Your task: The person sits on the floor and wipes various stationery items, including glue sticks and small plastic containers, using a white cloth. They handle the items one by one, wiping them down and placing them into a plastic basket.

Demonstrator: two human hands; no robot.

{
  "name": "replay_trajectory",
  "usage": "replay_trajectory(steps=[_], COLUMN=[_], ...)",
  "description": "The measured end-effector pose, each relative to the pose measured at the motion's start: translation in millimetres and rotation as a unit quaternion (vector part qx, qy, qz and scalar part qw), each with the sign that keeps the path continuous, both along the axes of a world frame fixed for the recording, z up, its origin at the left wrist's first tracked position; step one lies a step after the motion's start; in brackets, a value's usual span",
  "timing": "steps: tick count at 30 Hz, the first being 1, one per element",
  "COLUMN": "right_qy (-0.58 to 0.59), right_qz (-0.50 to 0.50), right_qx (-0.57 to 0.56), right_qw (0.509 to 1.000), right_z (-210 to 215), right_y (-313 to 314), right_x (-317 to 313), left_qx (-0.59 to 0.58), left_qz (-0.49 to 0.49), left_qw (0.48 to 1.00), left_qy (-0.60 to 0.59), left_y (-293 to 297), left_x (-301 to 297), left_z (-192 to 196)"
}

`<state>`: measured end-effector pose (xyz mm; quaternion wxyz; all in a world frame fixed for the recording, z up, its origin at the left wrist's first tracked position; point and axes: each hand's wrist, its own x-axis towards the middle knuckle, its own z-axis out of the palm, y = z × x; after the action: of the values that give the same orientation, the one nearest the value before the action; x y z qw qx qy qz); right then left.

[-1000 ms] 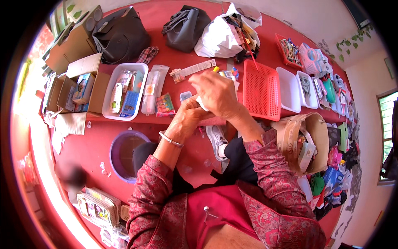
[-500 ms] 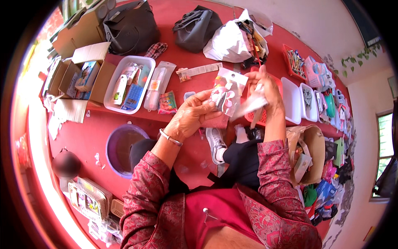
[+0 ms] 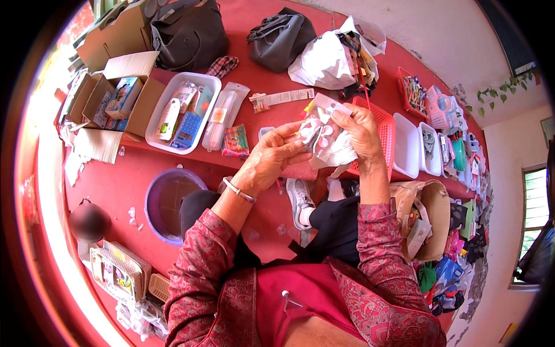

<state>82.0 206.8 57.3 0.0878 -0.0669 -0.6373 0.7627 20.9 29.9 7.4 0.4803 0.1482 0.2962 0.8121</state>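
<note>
Between my hands, above the red ledge, is a small clear plastic packet (image 3: 319, 132) with a pale header card and pink-and-white rounded pieces inside. My left hand (image 3: 267, 157), a bangle on its wrist, pinches the packet's left edge. Closed on its upper right side is my right hand (image 3: 364, 134), with the thumb over the card. A white ribbed cloth (image 3: 341, 151) hangs from the right hand and lies against the packet's lower right. Under the hands a grey-and-white shoe (image 3: 299, 199) is visible.
A white tray of packaged goods (image 3: 151, 130) stands left, beside an open cardboard box (image 3: 141, 118). Right are a red basket (image 3: 386, 139), a white tray (image 3: 406, 147) and a carton (image 3: 436, 202). A purple basin (image 3: 151, 199) sits lower left; black bags (image 3: 283, 46) stand behind.
My right hand has come down onto the packet and now grips its upper right side. The cloth, blurred and swinging before, now rests against the packet. The left hand keeps its hold.
</note>
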Motion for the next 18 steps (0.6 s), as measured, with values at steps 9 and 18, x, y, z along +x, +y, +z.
replay_trajectory(steps=[9,18], right_qy=[-0.013,-0.065], right_qz=[-0.034,-0.028], right_qx=[-0.024,-0.041], right_qw=[0.999,0.997], right_z=[4.8,-4.3], right_y=[-5.2,-11.7], right_x=[0.7,-0.9], left_qx=[-0.059,-0.183], left_qz=[0.119,0.257], left_qw=[0.967,0.665], left_qy=[0.219,0.676], left_y=[0.4,2.5], left_x=[2.3,5.5], left_z=[6.4,16.6])
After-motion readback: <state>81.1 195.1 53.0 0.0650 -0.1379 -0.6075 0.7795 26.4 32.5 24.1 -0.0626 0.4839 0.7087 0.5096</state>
